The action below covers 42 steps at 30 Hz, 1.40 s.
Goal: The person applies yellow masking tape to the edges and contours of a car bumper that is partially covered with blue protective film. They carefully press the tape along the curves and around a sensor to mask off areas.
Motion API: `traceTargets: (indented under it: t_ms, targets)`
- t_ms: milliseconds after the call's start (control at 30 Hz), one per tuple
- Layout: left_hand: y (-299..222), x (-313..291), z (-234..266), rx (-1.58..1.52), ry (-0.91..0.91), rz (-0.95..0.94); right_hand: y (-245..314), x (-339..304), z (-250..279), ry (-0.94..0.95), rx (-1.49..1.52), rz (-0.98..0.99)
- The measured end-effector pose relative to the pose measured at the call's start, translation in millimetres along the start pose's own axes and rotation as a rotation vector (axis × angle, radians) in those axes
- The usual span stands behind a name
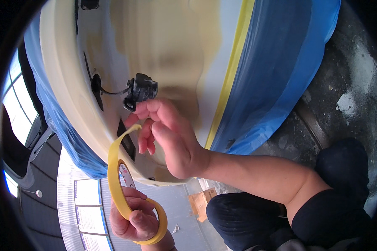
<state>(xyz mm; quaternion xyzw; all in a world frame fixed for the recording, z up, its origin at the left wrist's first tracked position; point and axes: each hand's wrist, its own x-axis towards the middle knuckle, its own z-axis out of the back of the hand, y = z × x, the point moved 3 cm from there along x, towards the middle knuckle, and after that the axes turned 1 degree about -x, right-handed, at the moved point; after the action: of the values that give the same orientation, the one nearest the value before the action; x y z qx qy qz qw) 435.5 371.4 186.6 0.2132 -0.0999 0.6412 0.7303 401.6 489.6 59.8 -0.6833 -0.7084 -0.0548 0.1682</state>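
My left hand (pixel 134 217) is closed around a roll of yellow masking tape (pixel 114 196), with fingers through its ring. A strip of tape (pixel 113 146) is pulled off the roll and runs up to the fingers of my right hand (pixel 167 138). That hand's fingers are loosely curled and apart; the strip's end lies beside them, and I see no firm pinch on it. Just above the fingertips, a black plastic part with a cable, like a connector or sensor (pixel 143 88), hangs from a slot in a cream-coloured vehicle body panel (pixel 167 42). Whether the fingers touch it I cannot tell.
Yellow tape (pixel 230 79) edges blue masking film (pixel 276 67) on the panel's right side. More blue film (pixel 63 134) borders it at left. A dark opening (pixel 127 144) sits near my right hand. A cardboard box (pixel 202 203) lies beyond my knees on the floor.
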Motion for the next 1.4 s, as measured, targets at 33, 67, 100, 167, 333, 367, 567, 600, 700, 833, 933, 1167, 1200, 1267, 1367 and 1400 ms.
traceTargets:
  t_ms: [33, 67, 100, 167, 333, 367, 567, 600, 700, 833, 933, 1167, 1200, 1267, 1367, 1400]
  targets:
    - [0, 0, 1, -0.015, -0.015, 0.004, 0, 0, 0, 0.007, -0.054, 0.035]
    - [1, 0, 1, 0.005, -0.034, 0.027, 4, -2, -1, 0.021, -0.182, 0.223]
    - [2, -1, 2, 0.012, -0.061, 0.048, 3, -3, -2, 0.027, -0.259, 0.213]
    - [4, -2, 2, 0.026, -0.091, 0.065, 4, -6, -6, 0.037, -0.401, 0.209]
    - [6, -3, 3, 0.023, -0.047, 0.044, -1, 2, -6, -0.117, -0.214, -0.098]
    - [6, -2, 4, 0.013, -0.025, 0.025, 0, 4, -5, -0.106, -0.191, -0.157]
    - [5, 0, 3, -0.024, -0.011, -0.011, 6, 14, -6, -0.057, -0.133, -0.334]
    - [4, 0, 3, -0.008, -0.008, -0.017, 8, 15, -6, -0.076, -0.14, -0.348]
    - [2, 0, 1, 0.038, -0.022, -0.009, 11, 17, -6, -0.117, -0.136, -0.4]
    - [1, -1, 1, 0.074, -0.068, 0.034, 12, 18, -6, -0.115, -0.12, -0.459]
    - [0, -1, 2, 0.078, -0.075, 0.035, 13, 19, -8, -0.119, -0.149, -0.417]
    - [-1, -1, 3, 0.043, 0.013, -0.005, 9, 21, -10, -0.08, -0.233, -0.413]
    - [-1, 0, 3, 0.042, 0.013, -0.006, 8, 21, -10, -0.082, -0.219, -0.43]
    - [-2, 0, 3, 0.038, 0.012, -0.01, 7, 21, -11, -0.097, -0.214, -0.408]
    - [-2, 2, 3, 0.036, 0.017, -0.022, 6, 21, -12, -0.11, -0.259, -0.365]
    - [-3, 3, 3, 0.032, 0.017, -0.025, 5, 20, -13, -0.11, -0.257, -0.373]
